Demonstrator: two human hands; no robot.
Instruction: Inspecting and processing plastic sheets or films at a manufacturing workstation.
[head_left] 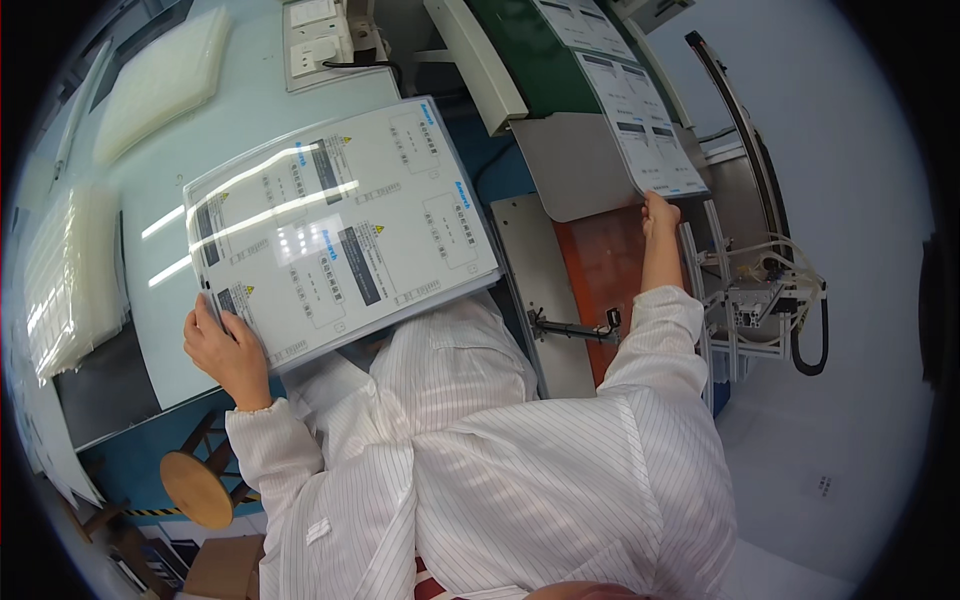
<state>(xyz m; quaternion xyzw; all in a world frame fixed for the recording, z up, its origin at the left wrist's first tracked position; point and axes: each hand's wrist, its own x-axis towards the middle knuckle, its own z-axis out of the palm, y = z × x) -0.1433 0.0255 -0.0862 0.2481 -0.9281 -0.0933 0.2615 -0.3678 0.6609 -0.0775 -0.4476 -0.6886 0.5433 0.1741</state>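
A stack of glossy printed sheets (400, 245) with a clear top layer rests on the table, its near edge jutting over my lap. My left hand (228, 352) grips the stack's near left corner, thumb on top and fingers along the side. On the right my arm reaches out to a similar printed sheet (640, 125), which lies partly on a grey metal plate (565, 165) at the end of a green conveyor belt (510, 55). My right hand (658, 213) pinches the near edge of that sheet. Behind it another printed sheet (590, 25) follows on the belt.
Translucent packs (75, 280) lie on the left of the pale table (160, 240). A power socket box (320, 45) with a cable stands at the back. Right of the conveyor is an aluminium frame with hoses (760, 300). A round wooden stool (200, 490) stands lower left.
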